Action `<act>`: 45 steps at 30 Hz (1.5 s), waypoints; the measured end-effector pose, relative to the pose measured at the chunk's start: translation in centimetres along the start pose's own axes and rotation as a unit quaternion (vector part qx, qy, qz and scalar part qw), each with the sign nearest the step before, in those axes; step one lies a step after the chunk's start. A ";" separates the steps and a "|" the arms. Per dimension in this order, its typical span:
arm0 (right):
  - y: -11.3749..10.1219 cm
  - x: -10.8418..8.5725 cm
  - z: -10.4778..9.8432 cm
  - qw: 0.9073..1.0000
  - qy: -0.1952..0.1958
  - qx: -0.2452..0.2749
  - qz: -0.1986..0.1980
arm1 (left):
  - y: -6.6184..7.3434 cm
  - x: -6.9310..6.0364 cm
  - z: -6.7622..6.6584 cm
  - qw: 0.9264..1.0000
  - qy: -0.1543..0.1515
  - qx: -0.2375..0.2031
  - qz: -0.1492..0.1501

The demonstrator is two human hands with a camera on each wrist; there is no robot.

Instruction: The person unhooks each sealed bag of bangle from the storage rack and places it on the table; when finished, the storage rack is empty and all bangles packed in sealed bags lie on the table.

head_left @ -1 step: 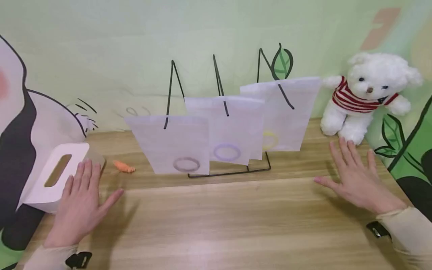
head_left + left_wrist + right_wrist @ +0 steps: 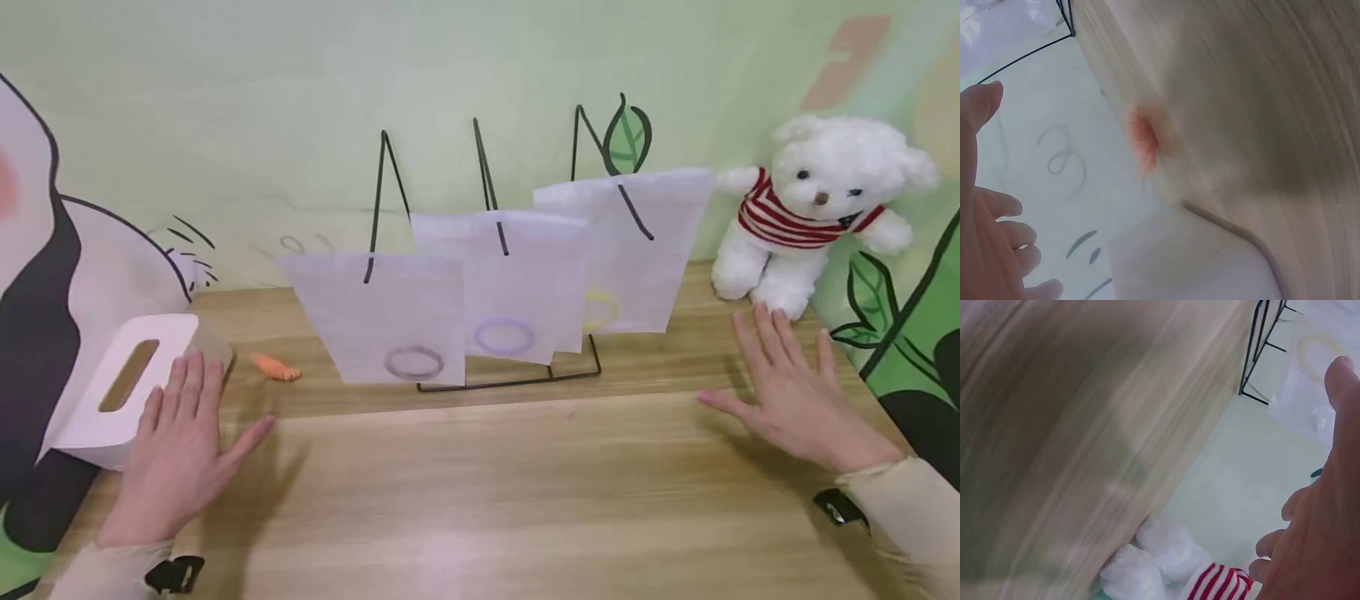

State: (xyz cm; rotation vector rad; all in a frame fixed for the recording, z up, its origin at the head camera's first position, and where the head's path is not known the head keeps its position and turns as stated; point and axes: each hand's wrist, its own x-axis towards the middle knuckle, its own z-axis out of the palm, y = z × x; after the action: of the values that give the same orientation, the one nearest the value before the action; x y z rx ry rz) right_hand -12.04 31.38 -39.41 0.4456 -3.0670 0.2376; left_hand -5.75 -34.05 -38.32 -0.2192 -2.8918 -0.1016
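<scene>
My left hand is held palm down, fingers straight and thumb spread, over the near right side of a white tissue box. No object is in it. My right hand is likewise spread and holds nothing, its fingertips just in front of a white teddy bear. Between the hands, a black wire stand carries several translucent bags on its hooks. The left bag shows a brownish ring, the middle bag a purple ring, the right bag a yellow ring.
A small orange object lies on the wooden table right of the tissue box; in the left wrist view it is blurred. Behind the table rises a pale green printed wall, and the bear in its red-striped shirt stands against it.
</scene>
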 end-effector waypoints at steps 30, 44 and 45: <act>-8.2 3.1 3.0 0.988 -0.053 0.131 -0.070 | 5.8 1.3 -1.1 0.938 0.122 -0.311 -0.094; -10.7 8.0 5.2 0.988 -0.081 0.109 -0.077 | 8.0 5.1 -0.1 0.887 0.106 -0.430 -0.129; -10.8 8.3 5.4 0.988 -0.080 0.108 -0.075 | 8.1 5.3 0.0 0.885 0.105 -0.435 -0.125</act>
State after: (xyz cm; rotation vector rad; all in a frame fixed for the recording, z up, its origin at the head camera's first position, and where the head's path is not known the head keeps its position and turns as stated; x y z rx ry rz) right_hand -16.93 17.98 -42.69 0.7372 -3.1530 0.5591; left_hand -9.53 -25.33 -36.66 0.0263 -2.4324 -1.3735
